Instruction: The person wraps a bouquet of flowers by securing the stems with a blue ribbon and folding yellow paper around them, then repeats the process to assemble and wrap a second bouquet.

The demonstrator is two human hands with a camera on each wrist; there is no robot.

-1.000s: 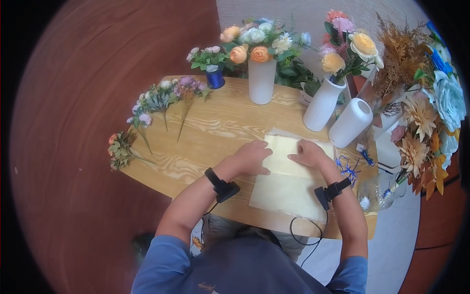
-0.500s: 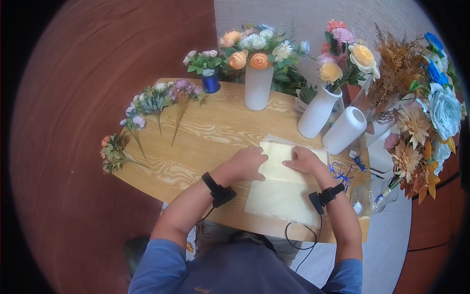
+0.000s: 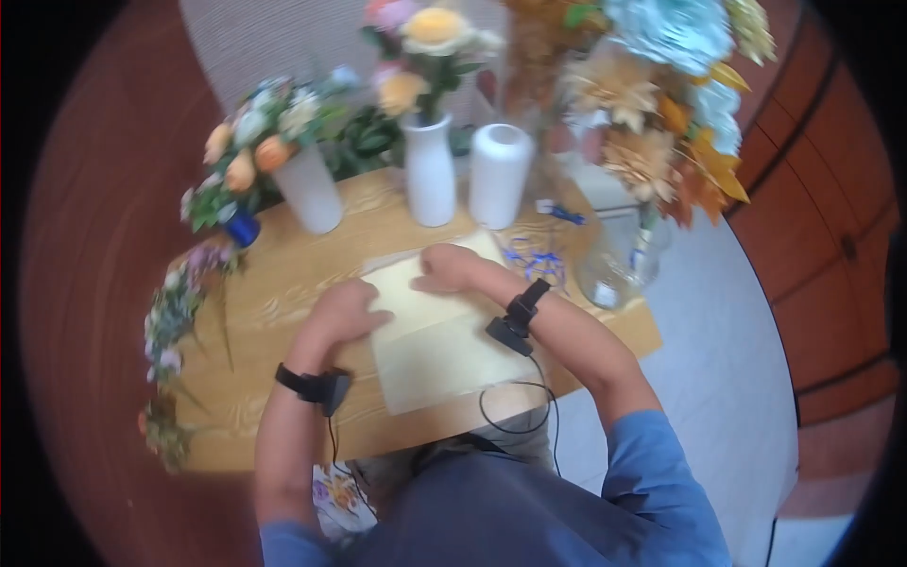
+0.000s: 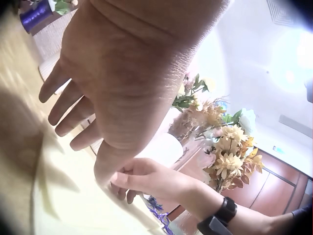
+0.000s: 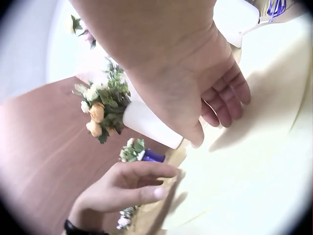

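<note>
A sheet of pale yellow wrapping paper (image 3: 439,364) lies on the wooden table in front of the person, with a crease across its middle. At its left edge is the left hand (image 3: 342,312), fingers spread and fairly straight in the left wrist view, thumb toward the sheet. Over the upper part of the paper is the right hand (image 3: 453,269). Its fingers bend loosely in the right wrist view, fingertips (image 5: 225,120) close over the sheet, nothing between them and the thumb. The two thumbs point toward each other.
White vases (image 3: 430,180) stand along the back, some with artificial flowers. Flower stems (image 3: 175,321) lie at the left, beyond a blue ribbon spool (image 3: 243,229). Curled blue ribbon (image 3: 536,260) and a glass vase (image 3: 605,279) sit right of the paper. A large bouquet (image 3: 652,123) leans in behind.
The head view has swung to the right, so the table and vases appear shifted left and tilted. Both hands stay at the upper part of the paper in much the same pose.
</note>
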